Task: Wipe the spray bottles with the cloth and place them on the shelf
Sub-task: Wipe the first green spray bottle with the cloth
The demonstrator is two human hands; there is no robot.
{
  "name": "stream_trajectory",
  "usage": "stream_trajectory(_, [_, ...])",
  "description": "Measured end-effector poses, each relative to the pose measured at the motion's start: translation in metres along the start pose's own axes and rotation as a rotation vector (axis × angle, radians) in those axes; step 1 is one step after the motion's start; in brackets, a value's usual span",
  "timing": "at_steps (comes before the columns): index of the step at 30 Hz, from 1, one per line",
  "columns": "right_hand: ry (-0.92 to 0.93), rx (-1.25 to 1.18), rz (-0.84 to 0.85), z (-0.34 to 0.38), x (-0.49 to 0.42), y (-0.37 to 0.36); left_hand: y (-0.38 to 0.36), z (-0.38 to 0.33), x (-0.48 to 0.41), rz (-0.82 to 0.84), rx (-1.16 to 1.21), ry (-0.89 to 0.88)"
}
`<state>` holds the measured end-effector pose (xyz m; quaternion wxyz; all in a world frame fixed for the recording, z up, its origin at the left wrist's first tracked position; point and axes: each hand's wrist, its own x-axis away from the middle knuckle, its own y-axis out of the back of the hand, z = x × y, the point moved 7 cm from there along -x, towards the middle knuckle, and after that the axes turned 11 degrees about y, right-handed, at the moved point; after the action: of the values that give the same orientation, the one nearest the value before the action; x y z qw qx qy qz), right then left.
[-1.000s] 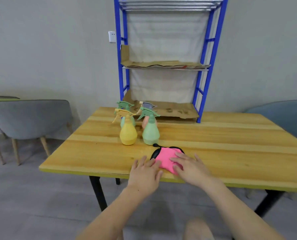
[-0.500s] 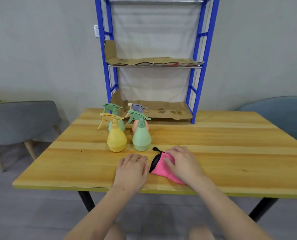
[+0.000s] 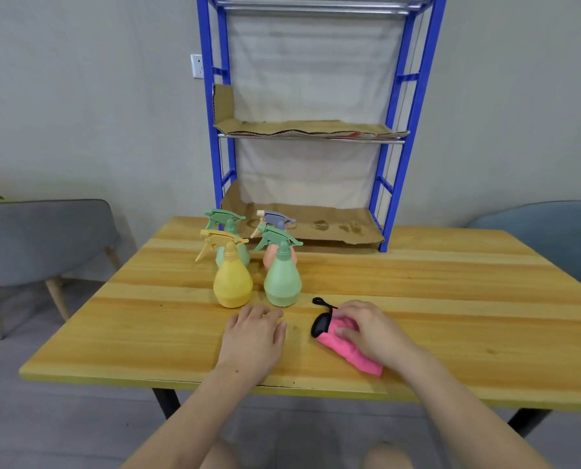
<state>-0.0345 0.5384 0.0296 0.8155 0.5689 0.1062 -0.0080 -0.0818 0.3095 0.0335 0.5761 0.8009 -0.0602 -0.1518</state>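
Note:
Several spray bottles stand grouped on the wooden table [image 3: 417, 286]: a yellow one [image 3: 232, 286] and a green one [image 3: 282, 282] in front, another green one [image 3: 229, 238] and a peach one with a purple trigger [image 3: 275, 231] behind. A pink cloth with a black edge [image 3: 346, 346] lies right of them. My right hand [image 3: 367, 328] curls its fingers over the cloth and grips it. Just in front of the yellow and green bottles, my left hand [image 3: 251, 336] lies flat on the table with its fingers relaxed, touching neither. The blue shelf [image 3: 389, 184] stands at the table's far edge.
Cardboard sheets line the shelf's lower level [image 3: 316, 228] and middle level [image 3: 302, 128]. A grey chair [image 3: 45, 238] stands to the left of the table and a blue-grey chair [image 3: 546, 238] to the right. A wall socket [image 3: 197, 66] is beside the shelf.
My right hand has bunched the cloth and drawn it to the right. My left hand came off the cloth and now lies on the table apart from it.

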Motion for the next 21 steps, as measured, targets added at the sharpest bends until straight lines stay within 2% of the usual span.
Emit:
stream_trajectory(6, [-0.139,-0.020,-0.175,-0.023,0.010,0.023,0.000,-0.006,-0.003,-0.007,0.013,-0.019])
stream_trajectory(12, [-0.163,0.014,-0.088,-0.028,0.018,0.012,-0.002,-0.017,-0.004,0.002,0.002,-0.034])
stream_trajectory(18, [-0.203,-0.005,-0.106,-0.032,0.015,0.016,-0.002,-0.026,-0.005,0.000,0.014,-0.053])
stream_trajectory(21, [-0.226,0.007,-0.185,-0.036,0.013,0.034,-0.001,-0.026,-0.007,-0.006,0.019,-0.056])
